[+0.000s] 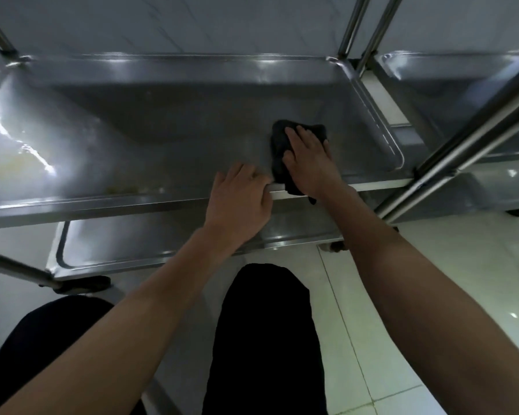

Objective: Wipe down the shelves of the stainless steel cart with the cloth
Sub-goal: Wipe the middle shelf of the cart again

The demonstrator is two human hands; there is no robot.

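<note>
Cloth [282, 151] under right hand [309, 163], left hand [240, 199] on shelf rim [132, 202]

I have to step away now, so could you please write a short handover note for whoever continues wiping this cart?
Right hand: flat on the dark cloth, pressing it on the middle shelf near its front right.
Left hand: resting on that shelf's front rim, holding nothing.
Done: cannot tell from this view.
Left: yellowish smears at the shelf's left front; the lower shelf shows no cloth on it.
</note>
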